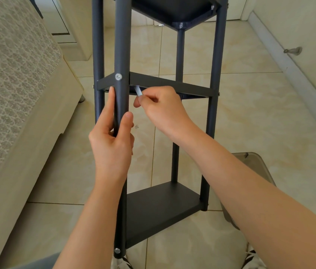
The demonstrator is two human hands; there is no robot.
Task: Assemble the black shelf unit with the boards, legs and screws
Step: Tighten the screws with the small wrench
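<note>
Head view: left hand (112, 144) is clamping the leg (121, 55) to steady the shelf — right hand (159, 105) is pinching a key (139, 91) just above its fingers, reaching under the board (170, 85).

Shelf unit (163, 210) is cut off at its far end by the pic's edge, the pale tool (139, 91) pinched in the right hand (163, 109) is mostly hidden by fingers & the mid board (172, 85), type unclear, & the left hand (112, 144) covers part of the near leg (122, 45).
</note>
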